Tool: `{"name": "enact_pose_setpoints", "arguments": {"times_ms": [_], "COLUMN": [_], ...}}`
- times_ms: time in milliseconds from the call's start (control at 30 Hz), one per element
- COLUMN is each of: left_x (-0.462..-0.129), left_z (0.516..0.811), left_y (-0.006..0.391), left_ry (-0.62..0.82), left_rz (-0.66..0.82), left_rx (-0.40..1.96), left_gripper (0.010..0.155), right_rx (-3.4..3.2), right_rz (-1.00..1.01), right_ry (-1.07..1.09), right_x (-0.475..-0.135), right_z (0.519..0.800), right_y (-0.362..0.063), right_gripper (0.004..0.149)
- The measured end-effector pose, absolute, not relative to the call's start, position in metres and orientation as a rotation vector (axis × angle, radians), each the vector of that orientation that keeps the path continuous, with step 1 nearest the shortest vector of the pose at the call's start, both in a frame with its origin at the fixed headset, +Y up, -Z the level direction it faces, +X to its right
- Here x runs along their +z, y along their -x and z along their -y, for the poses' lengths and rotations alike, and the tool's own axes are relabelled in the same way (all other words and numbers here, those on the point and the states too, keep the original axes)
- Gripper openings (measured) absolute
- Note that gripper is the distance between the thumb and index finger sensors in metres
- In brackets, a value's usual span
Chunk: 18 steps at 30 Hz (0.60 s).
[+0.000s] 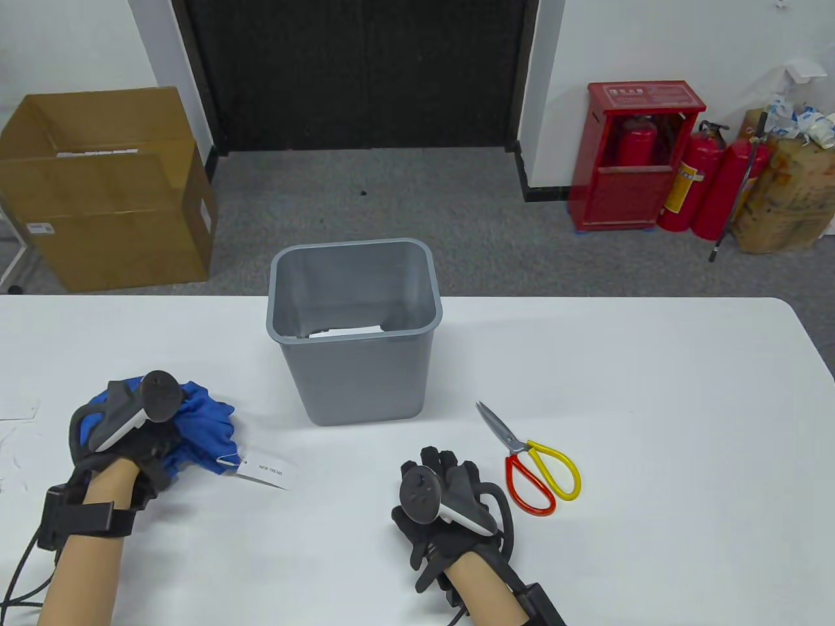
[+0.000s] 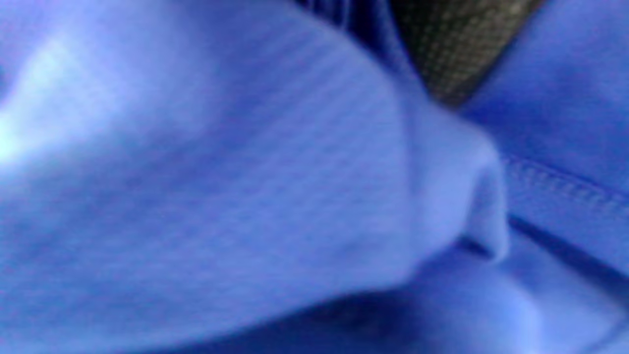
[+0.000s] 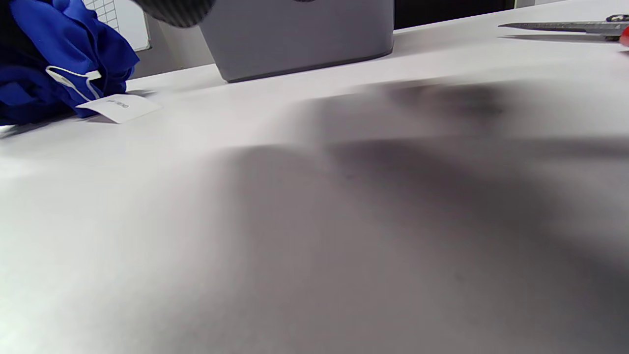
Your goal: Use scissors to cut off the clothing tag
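A crumpled blue garment (image 1: 203,417) lies on the white table (image 1: 652,391) at the left. Its white tag (image 1: 271,474) hangs on a thin string and lies flat on the table to the garment's right. My left hand (image 1: 153,450) rests on the garment and grips it; the blue cloth (image 2: 245,196) fills the left wrist view. The scissors (image 1: 535,466), with one red and one yellow handle, lie shut on the table. My right hand (image 1: 447,466) lies flat and empty on the table just left of them. The right wrist view shows the tag (image 3: 120,107) and a scissor blade (image 3: 555,27).
A grey bin (image 1: 355,332) with white paper inside stands at the table's middle, behind both hands. It also shows in the right wrist view (image 3: 295,34). Beyond the table, a cardboard box (image 1: 104,189) and red fire extinguishers (image 1: 704,182) stand on the floor.
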<state>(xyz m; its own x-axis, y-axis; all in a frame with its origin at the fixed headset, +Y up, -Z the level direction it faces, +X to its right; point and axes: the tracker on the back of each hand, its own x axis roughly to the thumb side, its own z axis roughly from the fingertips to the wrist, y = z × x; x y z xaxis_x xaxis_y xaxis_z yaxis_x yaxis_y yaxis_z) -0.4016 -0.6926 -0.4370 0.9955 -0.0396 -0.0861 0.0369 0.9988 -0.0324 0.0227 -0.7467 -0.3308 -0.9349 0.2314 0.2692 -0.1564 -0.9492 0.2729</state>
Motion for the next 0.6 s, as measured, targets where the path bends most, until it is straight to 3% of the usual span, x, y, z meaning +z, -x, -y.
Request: {"name": "enact_pose_setpoints", "arguments": {"times_ms": [367,533,600], "left_x": [-0.437,-0.417,-0.407], "left_z": [0.639,0.620,0.617], "left_y": [0.383,0.376,0.370], "left_ry": [-0.059,-0.128,-0.150], "left_rz": [0.000,0.048,0.052], "left_rx": [0.148,0.225,0.224], "left_gripper": [0.060,0.061,0.062], "right_rx": [2.822,2.871,2.866], "right_rz": [-0.333,-0.228,-0.150], "right_ry": [-0.327,-0.171,-0.078], "right_x": [-0.334,-0.340,-0.343], "right_z": [0.749,0.736,0.727], "right_y": [-0.036,-0.058,-0.075], "right_gripper": [0.079,0.078,0.064]}}
